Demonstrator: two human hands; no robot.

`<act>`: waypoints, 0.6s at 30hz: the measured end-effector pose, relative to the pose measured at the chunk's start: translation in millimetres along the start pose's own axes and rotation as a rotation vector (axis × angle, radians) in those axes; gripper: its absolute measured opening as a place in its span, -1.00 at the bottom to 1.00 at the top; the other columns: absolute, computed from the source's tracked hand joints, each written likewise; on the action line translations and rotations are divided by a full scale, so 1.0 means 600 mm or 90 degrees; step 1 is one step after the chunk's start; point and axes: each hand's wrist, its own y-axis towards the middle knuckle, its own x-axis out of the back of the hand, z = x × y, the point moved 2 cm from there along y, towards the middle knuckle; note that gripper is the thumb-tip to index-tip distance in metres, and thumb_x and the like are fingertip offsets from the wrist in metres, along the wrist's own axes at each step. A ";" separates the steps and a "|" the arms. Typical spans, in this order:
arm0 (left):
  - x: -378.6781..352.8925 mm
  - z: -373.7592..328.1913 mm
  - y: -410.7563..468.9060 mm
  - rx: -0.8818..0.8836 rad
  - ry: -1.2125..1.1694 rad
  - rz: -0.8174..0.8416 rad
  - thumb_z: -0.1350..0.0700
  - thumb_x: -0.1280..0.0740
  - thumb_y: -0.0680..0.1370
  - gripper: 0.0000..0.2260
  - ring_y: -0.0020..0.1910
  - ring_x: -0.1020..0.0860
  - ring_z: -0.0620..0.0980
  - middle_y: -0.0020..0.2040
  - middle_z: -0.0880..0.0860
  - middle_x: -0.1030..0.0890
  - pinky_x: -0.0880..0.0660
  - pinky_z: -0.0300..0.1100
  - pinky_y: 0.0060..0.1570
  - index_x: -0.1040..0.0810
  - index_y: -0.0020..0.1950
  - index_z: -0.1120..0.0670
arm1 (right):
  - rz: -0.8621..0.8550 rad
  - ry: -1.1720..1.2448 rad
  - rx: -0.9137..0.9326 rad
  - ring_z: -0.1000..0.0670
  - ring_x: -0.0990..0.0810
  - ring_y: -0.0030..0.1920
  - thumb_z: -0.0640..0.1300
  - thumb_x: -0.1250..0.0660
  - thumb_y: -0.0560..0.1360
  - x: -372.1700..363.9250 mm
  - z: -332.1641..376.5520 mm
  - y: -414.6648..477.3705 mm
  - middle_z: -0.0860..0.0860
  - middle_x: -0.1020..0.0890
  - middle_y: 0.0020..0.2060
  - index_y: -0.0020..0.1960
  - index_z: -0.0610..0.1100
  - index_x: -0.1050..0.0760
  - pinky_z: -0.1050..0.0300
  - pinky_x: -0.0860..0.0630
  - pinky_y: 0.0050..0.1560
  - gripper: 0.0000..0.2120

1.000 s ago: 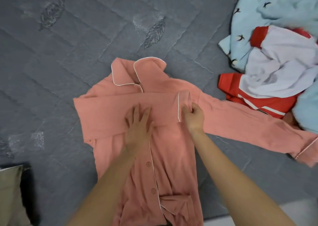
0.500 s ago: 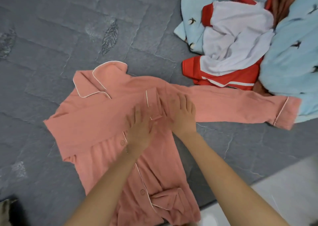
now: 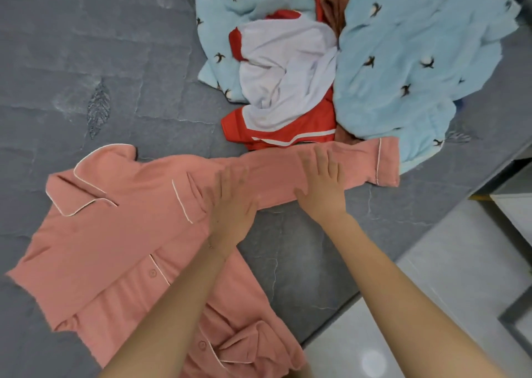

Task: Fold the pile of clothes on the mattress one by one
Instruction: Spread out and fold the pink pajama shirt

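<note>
A pink pyjama shirt (image 3: 115,248) with white piping lay front-up on the grey quilted mattress (image 3: 86,61), collar (image 3: 95,182) toward the far side and buttoned placket (image 3: 152,272) running toward the person. One sleeve was folded across the chest, its piped cuff (image 3: 181,202) ending near the shirt's middle. The other sleeve (image 3: 282,167) stretched straight out from the shirt's shoulder to the person's right, flat on the mattress, and its cuff (image 3: 387,161) lay against the edge of the unfolded pile.

Both hands rested on that outstretched sleeve. The left hand (image 3: 230,205) lay flat, fingers straight and together, where the sleeve met the shirt's body; it grasped nothing. The right hand (image 3: 322,184) lay further out along the sleeve, between the left hand and the cuff, palm down with fingers spread and straight, likewise released and only pressing the cloth. The hem near the person was rumpled, with a pocket flap (image 3: 253,340) turned up.

Beyond the outstretched sleeve sat the rest of the clothes in a heap: a red and white garment (image 3: 285,84) just beside the sleeve, a light blue fleece printed with small dark birds (image 3: 403,46) around and behind it, and a bit of brown fabric (image 3: 334,0) at the far side. A stitched leaf motif (image 3: 98,108) showed on the mattress beyond the shirt's collar. To the right of the shirt's hem, past the mattress edge, lay a pale tiled floor (image 3: 431,291).
</note>
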 end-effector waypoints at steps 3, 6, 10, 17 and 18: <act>-0.002 -0.033 0.022 -0.037 0.007 0.033 -0.07 -0.09 0.66 -0.41 0.57 0.19 0.08 0.60 0.07 0.17 0.23 0.17 0.46 0.32 0.43 -0.18 | -0.027 0.014 -0.012 -0.20 0.17 0.55 -0.08 -0.30 0.52 0.021 -0.040 0.014 -0.11 0.07 0.57 0.58 -0.01 0.04 -0.18 0.19 0.50 -0.24; -0.005 -0.069 0.045 -0.071 0.001 0.046 -0.07 -0.10 0.66 -0.42 0.56 0.20 0.03 0.60 0.05 0.16 0.24 0.16 0.45 0.18 0.55 -0.12 | -0.057 0.013 -0.024 -0.16 0.15 0.56 -0.23 -0.21 0.51 0.046 -0.078 0.040 -0.08 0.02 0.57 0.57 0.00 -0.02 -0.17 0.17 0.50 -0.30; -0.010 -0.102 0.061 -0.064 -0.025 0.049 -0.07 -0.10 0.66 -0.42 0.55 0.16 0.02 0.60 0.05 0.14 0.20 0.15 0.46 0.13 0.59 -0.05 | -0.027 -0.034 -0.087 -0.15 0.01 0.54 -0.29 -0.11 0.55 0.076 -0.131 0.074 -0.09 -0.19 0.50 0.56 -0.07 -0.06 -0.13 0.07 0.51 -0.39; -0.027 -0.103 0.044 -0.081 -0.041 0.086 0.01 -0.09 0.67 -0.47 0.56 0.13 0.01 0.60 0.05 0.05 0.25 0.03 0.46 0.07 0.59 -0.01 | 0.022 -0.265 -0.041 -0.13 -0.34 0.27 -0.25 -0.22 0.50 0.093 -0.154 0.088 -0.10 -0.43 0.22 0.22 -0.15 -0.47 0.00 -0.22 0.24 -0.70; -0.028 -0.101 0.038 -0.089 -0.053 0.080 0.03 -0.10 0.67 -0.47 0.56 0.12 0.01 0.59 0.05 0.04 0.25 0.00 0.46 0.06 0.59 -0.02 | 0.020 -0.287 -0.039 -0.13 -0.34 0.27 -0.23 -0.25 0.47 0.093 -0.155 0.086 -0.09 -0.43 0.21 0.21 -0.14 -0.48 -0.01 -0.22 0.26 -0.69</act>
